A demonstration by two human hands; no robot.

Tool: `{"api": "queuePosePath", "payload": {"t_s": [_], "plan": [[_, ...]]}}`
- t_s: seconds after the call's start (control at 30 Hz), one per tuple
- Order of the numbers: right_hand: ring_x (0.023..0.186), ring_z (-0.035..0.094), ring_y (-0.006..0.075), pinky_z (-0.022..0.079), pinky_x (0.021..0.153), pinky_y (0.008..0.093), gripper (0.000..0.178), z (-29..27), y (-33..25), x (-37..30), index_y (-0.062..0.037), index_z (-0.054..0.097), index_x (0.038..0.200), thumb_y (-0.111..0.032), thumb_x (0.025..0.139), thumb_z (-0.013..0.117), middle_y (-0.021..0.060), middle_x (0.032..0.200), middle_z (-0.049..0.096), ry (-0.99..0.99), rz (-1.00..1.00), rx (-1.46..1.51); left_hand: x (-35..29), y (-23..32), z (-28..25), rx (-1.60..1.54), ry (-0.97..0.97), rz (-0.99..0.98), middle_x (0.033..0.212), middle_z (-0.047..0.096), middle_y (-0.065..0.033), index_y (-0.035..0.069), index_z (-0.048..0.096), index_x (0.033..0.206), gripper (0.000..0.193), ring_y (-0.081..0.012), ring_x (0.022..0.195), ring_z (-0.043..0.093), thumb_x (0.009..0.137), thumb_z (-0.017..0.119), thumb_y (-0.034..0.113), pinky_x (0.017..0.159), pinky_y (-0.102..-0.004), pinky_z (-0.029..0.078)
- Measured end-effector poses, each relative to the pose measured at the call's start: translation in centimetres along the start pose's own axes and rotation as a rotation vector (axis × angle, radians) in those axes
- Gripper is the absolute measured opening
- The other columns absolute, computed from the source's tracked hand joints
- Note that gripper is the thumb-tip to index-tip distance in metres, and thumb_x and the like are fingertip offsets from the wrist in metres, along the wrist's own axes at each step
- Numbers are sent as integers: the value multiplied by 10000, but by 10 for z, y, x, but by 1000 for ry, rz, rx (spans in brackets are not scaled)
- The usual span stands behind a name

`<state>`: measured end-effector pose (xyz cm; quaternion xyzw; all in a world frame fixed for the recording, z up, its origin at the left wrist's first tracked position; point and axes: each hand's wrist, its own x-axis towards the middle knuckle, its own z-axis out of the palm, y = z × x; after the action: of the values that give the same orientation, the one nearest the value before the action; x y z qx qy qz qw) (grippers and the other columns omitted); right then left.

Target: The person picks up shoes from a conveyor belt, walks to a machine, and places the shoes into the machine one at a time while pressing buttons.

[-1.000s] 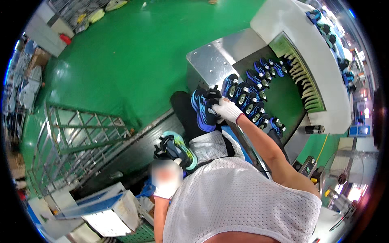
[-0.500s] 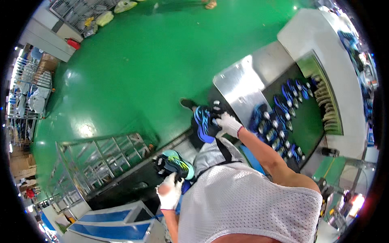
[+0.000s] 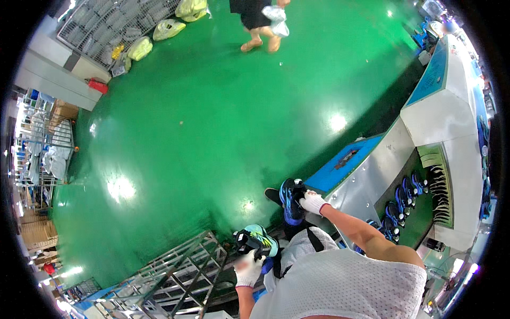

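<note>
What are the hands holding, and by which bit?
Right hand: a blue-black shoe, by its black side. Left hand: a teal-black shoe; exact grip unclear.

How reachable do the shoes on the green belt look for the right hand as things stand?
Probably not readily: the right hand holds a blue-and-black shoe, and the metal side panel appears to stand between it and the shoes on the green belt.
</note>
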<state>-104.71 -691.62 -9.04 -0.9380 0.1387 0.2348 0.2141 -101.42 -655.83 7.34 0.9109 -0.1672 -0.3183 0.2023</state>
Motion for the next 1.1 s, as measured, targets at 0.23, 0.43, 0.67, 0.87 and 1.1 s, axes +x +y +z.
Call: {"api": "queuePosePath", "payload": {"t_s": [0.23, 0.43, 0.67, 0.87, 1.1], "plan": [[1158, 621, 432, 515, 969, 520, 386, -86, -60, 103, 37, 668, 1075, -292, 901, 566, 296, 1152, 665, -134, 398, 304, 62, -34, -48, -465, 218, -14, 998, 743, -153, 86, 678, 1209, 400, -315, 909, 729, 895, 748, 324, 785, -409, 570], [1056, 659, 434, 534, 952, 498, 417, -17, -1, 171, 9, 671, 1100, -346, 882, 651, 284, 1190, 665, 2, 339, 296, 151, -77, -167, -388, 155, -14, 1192, 692, -196, 99, 629, 1284, 561, -361, 1099, 668, 939, 591, 540, 942, -444, 524], [1105, 652, 399, 503, 971, 476, 388, -14, -136, 181, -22, 673, 1147, -322, 908, 620, 257, 1171, 684, -181, 457, 162, 197, -239, -189, -299, 245, -127, 1122, 710, -158, 146, 632, 1254, 473, -357, 1031, 696, 917, 581, 473, 889, -505, 549], [1118, 659, 377, 516, 963, 452, 370, 5, -229, 280, -35, 687, 1145, -311, 913, 604, 240, 1182, 691, -253, 310, -189, 206, -381, -225, -390, 373, -337, 1170, 709, -144, 172, 626, 1293, 496, -335, 1065, 694, 927, 588, 505, 899, -472, 549], [1134, 667, 352, 532, 954, 424, 354, 11, -441, 452, -50, 704, 1144, -298, 920, 585, 220, 1195, 699, -278, -44, -571, 136, -505, -291, -674, 589, -745, 1196, 709, -162, 149, 643, 1307, 480, -335, 1112, 679, 911, 659, 420, 954, -418, 535]]}}
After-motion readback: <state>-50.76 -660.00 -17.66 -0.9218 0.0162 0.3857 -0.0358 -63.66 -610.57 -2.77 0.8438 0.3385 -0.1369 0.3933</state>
